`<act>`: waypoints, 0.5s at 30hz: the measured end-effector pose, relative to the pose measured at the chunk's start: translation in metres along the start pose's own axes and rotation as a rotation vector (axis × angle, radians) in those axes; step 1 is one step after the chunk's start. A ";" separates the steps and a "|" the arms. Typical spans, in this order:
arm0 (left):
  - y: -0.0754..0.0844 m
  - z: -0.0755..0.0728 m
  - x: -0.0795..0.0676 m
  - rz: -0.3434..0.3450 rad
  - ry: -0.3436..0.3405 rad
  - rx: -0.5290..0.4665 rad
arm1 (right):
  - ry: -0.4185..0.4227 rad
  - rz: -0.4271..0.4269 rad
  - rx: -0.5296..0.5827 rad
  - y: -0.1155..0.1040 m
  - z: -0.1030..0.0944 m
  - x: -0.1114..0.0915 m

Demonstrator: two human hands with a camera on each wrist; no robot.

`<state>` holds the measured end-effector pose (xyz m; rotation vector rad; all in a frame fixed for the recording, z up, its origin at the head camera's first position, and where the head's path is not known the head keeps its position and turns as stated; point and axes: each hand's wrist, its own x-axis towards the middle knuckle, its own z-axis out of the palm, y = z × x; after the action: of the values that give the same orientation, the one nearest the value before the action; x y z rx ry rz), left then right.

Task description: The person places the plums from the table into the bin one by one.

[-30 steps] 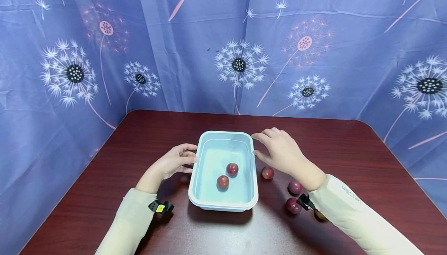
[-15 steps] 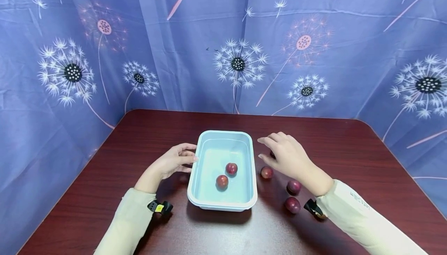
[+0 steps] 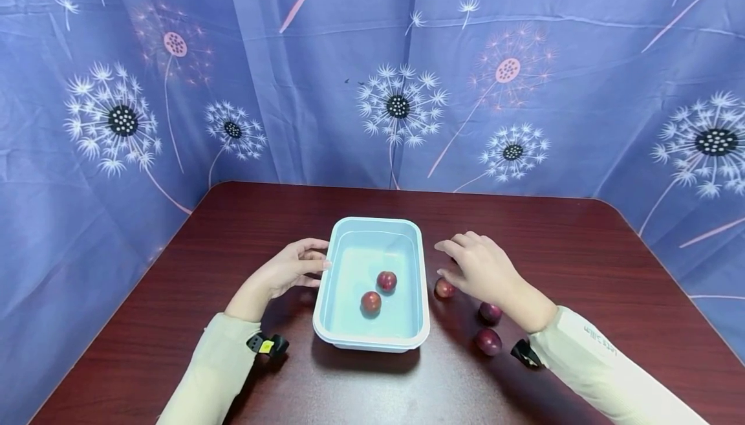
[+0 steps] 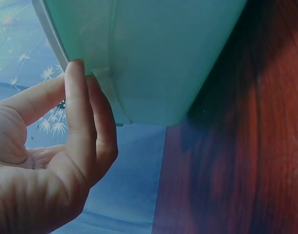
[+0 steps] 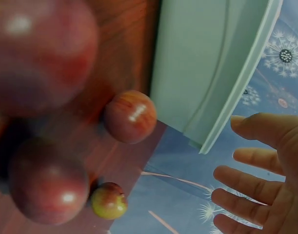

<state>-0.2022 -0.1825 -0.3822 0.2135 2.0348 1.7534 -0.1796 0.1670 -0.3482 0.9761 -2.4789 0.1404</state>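
Observation:
A light blue plastic container (image 3: 372,337) sits mid-table with two reddish plums, a front plum (image 3: 370,303) and a rear plum (image 3: 387,281), on its floor. My left hand (image 3: 293,271) holds its left rim, fingertips up against the edge in the left wrist view. To the right of the container my right hand (image 3: 480,266) hovers above the plums, fingers loosely spread and holding nothing. Beneath it lie a plum (image 3: 445,287), a darker plum (image 3: 490,312) and another plum (image 3: 487,341). A yellow-green and red plum (image 5: 109,201) shows in the right wrist view.
The dark red wooden table (image 3: 262,211) spreads around the container. A blue dandelion-print curtain (image 3: 326,88) hangs behind and along the sides. Black wrist straps, left strap (image 3: 267,345) and right strap (image 3: 526,352), circle the pale sleeves.
My right hand has moved away from the container's right rim, to the right and slightly nearer to me, over the plums. My left hand and the container stay put.

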 end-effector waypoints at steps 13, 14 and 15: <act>0.001 0.000 0.000 -0.009 0.005 0.012 | -0.084 -0.022 -0.026 -0.004 0.013 -0.014; 0.001 0.000 0.000 -0.007 0.003 0.014 | -0.079 -0.028 -0.026 -0.004 0.014 -0.014; 0.002 0.000 0.000 -0.005 0.001 0.015 | -0.081 -0.033 -0.025 -0.003 0.016 -0.015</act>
<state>-0.2021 -0.1821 -0.3807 0.2121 2.0481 1.7356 -0.1737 0.1698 -0.3693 1.0298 -2.5297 0.0603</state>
